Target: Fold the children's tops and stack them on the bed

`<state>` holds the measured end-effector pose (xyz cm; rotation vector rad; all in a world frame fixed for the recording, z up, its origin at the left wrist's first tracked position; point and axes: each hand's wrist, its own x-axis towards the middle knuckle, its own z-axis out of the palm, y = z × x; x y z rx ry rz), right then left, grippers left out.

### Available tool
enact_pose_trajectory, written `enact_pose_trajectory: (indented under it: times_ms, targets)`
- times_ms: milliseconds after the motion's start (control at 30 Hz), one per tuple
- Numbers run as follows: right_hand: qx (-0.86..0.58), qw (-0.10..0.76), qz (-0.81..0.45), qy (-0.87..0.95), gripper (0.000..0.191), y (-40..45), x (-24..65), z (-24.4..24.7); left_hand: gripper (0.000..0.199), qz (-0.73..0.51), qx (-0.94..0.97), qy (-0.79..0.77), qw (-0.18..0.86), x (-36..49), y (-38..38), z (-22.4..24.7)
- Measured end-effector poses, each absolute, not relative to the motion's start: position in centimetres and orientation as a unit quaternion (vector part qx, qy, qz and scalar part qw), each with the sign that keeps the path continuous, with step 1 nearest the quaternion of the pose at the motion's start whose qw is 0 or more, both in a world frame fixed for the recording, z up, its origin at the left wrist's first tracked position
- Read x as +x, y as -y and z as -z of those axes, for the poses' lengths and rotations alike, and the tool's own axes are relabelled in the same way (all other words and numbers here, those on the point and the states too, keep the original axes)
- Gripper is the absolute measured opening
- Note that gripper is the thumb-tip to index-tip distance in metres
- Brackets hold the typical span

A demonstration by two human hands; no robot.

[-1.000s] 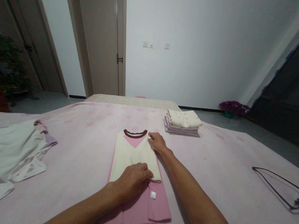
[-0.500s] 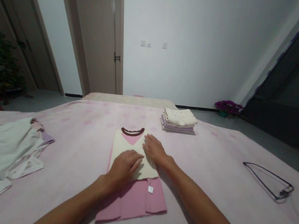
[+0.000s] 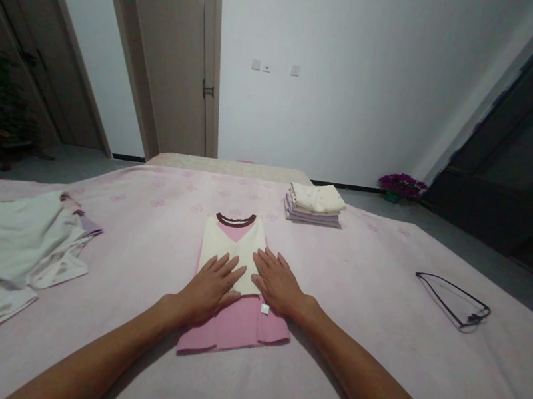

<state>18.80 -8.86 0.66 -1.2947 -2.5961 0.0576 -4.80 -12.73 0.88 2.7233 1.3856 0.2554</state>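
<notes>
In the head view a partly folded shirt lies on the bed in front of me, pink on its lower part and cream above. Its dark brown neckline points away from me, and a small white tag shows near the lower right. My left hand rests flat on the lower left of the cream part, fingers spread. On the right side of the shirt lies my right hand, also flat with its fingers apart. Neither hand grips the cloth; the fabric beneath the palms is hidden.
A neat stack of folded clothes sits beyond my right hand. Loose, rumpled clothes lie at the left. A thin black looped object is on the pink bedsheet to the right. Purple flowers stand on the floor behind.
My left hand has gone from curled fingers to spread and flat on the shirt. My right hand has slid down its right side, toward me. The view has tilted slightly.
</notes>
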Motion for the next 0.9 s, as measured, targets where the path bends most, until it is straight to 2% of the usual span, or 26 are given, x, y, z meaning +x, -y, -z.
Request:
enact_pose_trajectory:
  times_ms: [167,333,433,633,767,900]
  targets:
    - [-0.438,0.157,-0.051,0.884,0.051,10.8,20.7,0.1,0.057,-0.073,0.889,-0.448,0.065,-5.6,15.7,-1.6]
    - [-0.375,0.325,-0.085,0.864,0.03,11.6,21.2,-0.5,0.06,-0.062,0.892,-0.44,0.088,-5.9,17.6,-2.5]
    - [-0.358,0.378,-0.114,0.846,0.016,12.2,21.2,-1.5,0.057,-0.069,0.887,-0.448,0.086,-6.0,18.1,-2.4]
    - [-0.377,0.349,-0.176,0.84,0.021,13.0,21.7,-2.4,0.052,-0.151,0.884,-0.442,0.035,-6.2,18.3,-1.2]
    - [-0.349,0.295,-0.207,0.865,0.033,13.3,21.6,-2.6,0.035,-0.226,0.904,-0.362,-0.002,-5.9,18.8,-1.6]
    - [-0.307,0.267,-0.187,0.894,0.045,13.4,21.4,-2.8,0.023,-0.275,0.913,-0.301,0.015,-4.6,19.9,-2.7]
